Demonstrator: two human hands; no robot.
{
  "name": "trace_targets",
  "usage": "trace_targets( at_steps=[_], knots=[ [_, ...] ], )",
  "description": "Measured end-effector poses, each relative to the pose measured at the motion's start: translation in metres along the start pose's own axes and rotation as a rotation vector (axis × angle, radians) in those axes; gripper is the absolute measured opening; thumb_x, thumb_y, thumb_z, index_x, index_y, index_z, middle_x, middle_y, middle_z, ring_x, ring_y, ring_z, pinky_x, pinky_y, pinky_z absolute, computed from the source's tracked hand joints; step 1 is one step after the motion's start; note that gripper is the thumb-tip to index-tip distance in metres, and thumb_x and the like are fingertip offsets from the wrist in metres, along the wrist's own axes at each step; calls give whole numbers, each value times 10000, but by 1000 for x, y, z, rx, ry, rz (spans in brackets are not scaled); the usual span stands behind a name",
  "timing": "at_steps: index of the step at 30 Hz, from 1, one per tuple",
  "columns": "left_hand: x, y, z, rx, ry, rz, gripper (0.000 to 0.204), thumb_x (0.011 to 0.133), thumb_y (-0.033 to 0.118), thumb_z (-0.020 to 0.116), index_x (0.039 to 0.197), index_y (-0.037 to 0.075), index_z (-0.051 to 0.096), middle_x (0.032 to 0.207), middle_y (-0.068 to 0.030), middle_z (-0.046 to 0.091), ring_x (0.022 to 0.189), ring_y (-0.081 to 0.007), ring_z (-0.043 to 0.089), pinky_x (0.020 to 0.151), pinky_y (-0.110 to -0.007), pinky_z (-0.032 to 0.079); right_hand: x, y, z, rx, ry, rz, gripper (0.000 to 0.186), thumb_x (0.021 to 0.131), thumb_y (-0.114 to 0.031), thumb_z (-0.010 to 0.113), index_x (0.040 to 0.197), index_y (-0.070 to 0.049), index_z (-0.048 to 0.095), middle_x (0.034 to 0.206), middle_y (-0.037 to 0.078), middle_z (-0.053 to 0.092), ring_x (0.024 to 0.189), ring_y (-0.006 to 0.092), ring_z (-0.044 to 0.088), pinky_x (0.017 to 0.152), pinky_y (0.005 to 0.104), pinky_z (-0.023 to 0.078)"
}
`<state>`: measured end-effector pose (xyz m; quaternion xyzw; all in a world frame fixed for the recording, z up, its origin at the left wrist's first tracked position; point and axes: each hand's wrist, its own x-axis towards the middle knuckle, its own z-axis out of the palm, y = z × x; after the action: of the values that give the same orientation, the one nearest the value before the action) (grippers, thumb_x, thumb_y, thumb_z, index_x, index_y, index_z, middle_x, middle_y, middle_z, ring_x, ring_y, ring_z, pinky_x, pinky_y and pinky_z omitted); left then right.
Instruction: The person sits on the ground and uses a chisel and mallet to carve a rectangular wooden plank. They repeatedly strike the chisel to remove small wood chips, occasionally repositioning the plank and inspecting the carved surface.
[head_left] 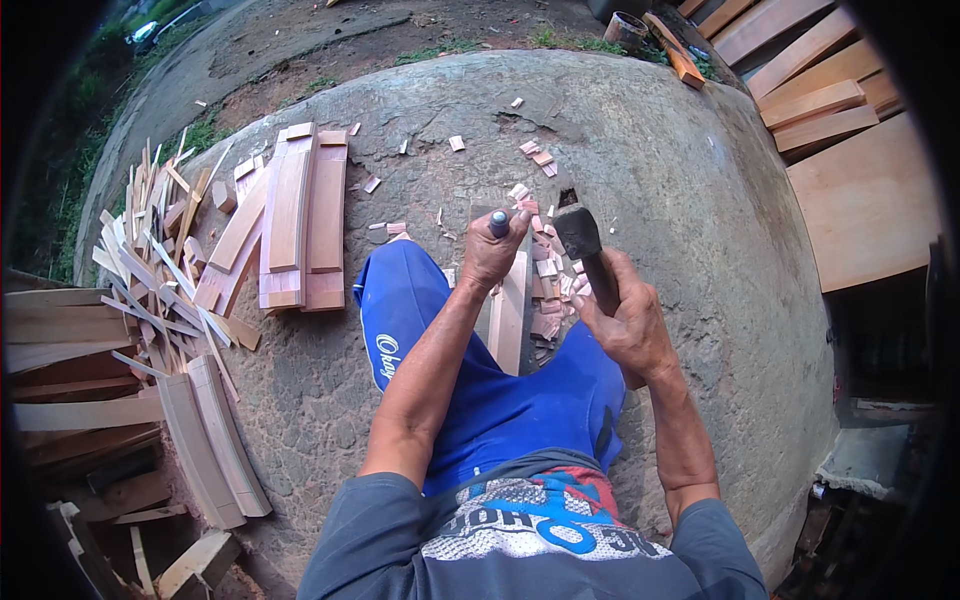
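My left hand (490, 255) grips a chisel (499, 224) upright, its round handle top showing above my fist, over a long pale wooden piece (509, 325) lying between my knees. The chisel's blade is mostly hidden by the hand. My right hand (625, 315) is closed round the handle of a hammer (576, 230), whose dark metal head is raised just to the right of the chisel. Small pink-cream wood offcuts (545, 290) are scattered beside the piece.
Stacked slats (318, 228) lie left of my legs on concrete (700, 350), with two long boards (215, 430) nearer me. A heap of scrap strips (165, 270) and timber (60, 400) fills the far left. Boards and plywood (850, 210) stand at right; a bucket (625, 32) sits behind.
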<state>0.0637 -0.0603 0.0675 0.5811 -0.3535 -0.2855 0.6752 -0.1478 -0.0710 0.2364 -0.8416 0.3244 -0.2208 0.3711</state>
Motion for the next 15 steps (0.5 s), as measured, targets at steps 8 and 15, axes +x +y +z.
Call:
trace_targets(
  at_steps=[8, 15],
  knots=[
    [-8, -12, 3, 208, -49, 347, 90, 948, 103, 701, 1014, 53, 736, 885, -69, 734, 807, -199, 696, 735, -332, 549, 42, -7, 10, -699, -233, -205, 516, 848, -34, 675, 1320, -54, 467, 982, 216, 719, 866, 409, 743, 718, 492, 629],
    [-11, -26, 1, -47, -123, 60, 194, 945, 130, 742, 1121, 49, 750, 1051, -61, 785, 945, -107, 693, 843, -316, 565, 41, 1, 11, -452, -193, -215, 629, 805, -28, 658, 1387, -50, 420, 963, 231, 727, 889, 441, 732, 773, 544, 605]
  ],
)
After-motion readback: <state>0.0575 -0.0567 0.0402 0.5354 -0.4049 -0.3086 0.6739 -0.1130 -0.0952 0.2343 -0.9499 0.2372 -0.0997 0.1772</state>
